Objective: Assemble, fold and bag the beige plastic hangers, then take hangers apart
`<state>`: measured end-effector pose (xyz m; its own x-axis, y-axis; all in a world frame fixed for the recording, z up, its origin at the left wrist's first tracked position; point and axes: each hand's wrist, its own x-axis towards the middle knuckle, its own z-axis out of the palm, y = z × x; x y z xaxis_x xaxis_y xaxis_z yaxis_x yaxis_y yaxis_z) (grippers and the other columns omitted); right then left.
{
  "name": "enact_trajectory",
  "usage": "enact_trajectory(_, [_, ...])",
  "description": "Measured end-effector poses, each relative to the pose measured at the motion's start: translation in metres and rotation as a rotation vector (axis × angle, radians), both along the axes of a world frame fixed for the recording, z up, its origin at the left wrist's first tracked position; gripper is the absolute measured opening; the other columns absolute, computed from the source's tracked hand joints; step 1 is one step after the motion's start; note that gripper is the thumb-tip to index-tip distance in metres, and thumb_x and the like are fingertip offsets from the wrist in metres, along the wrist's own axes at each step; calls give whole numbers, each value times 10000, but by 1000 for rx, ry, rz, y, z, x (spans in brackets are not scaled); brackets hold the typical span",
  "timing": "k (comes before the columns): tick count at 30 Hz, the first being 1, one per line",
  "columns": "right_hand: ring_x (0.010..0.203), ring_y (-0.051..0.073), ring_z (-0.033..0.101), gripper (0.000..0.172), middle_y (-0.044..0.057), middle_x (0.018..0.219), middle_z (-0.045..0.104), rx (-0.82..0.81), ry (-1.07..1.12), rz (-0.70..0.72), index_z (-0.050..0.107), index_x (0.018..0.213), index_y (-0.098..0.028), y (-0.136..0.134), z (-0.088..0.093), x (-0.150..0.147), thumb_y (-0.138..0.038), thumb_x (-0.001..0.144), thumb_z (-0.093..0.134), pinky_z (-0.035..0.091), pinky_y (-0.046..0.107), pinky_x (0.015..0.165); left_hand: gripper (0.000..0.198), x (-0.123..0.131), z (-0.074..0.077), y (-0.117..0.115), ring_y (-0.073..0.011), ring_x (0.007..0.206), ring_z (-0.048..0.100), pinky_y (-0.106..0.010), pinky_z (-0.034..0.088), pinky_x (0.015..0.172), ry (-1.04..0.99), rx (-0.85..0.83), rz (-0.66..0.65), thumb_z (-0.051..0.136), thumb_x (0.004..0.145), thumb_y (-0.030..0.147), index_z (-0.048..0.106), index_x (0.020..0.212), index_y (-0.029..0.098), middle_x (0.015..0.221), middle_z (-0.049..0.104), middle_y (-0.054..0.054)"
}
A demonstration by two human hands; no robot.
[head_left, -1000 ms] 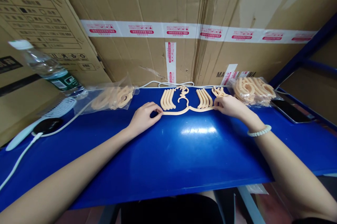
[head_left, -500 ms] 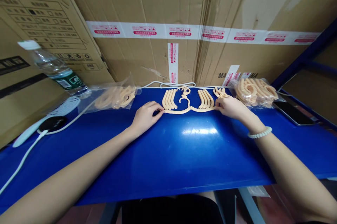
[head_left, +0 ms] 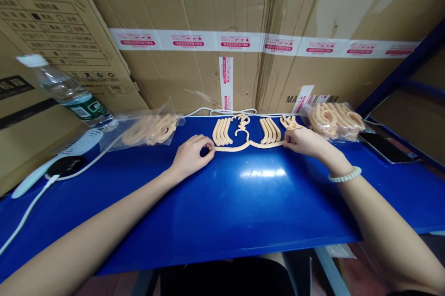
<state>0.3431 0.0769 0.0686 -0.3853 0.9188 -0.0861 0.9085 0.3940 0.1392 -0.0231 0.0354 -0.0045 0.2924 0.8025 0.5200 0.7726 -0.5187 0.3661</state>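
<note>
A beige hanger with a hook and two spread arms lies on the blue table. My left hand pinches the tip of its left arm. At the tip of the right arm, my right hand has its fingers closed on the hanger. Behind it several curved beige arms stand in a row on the left, and another row lies on the right. Small beige hooks sit between the rows. More loose beige pieces are partly hidden behind my right hand.
Plastic bags of beige parts lie at the left and right. A phone is at the far right. A water bottle, hairbrush and black disc with a white cable are left. Cardboard stands behind.
The view has shifted slightly, so everything sits a little further left. Both hands keep their hold on the hanger's ends.
</note>
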Motion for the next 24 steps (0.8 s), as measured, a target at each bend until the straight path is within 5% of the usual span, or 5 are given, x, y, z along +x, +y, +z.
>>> enact_trajectory(7, [644, 171, 567, 187, 32, 697, 653, -113, -33, -40, 610, 710, -198, 0, 4, 3, -296, 869, 613, 352, 280, 578, 141, -4, -2, 5, -193, 804, 681, -330, 519, 752, -154, -82, -3, 523, 891, 207, 653, 948, 205, 887, 718, -34])
enact_trajectory(24, [553, 155, 535, 297, 24, 579, 617, -210, -48, -27, 595, 633, -201, -1, 6, 1, -298, 910, 547, 367, 279, 575, 154, -3, -3, 3, -193, 820, 677, -342, 531, 781, -164, -71, -20, 519, 887, 173, 636, 982, 202, 913, 701, -42])
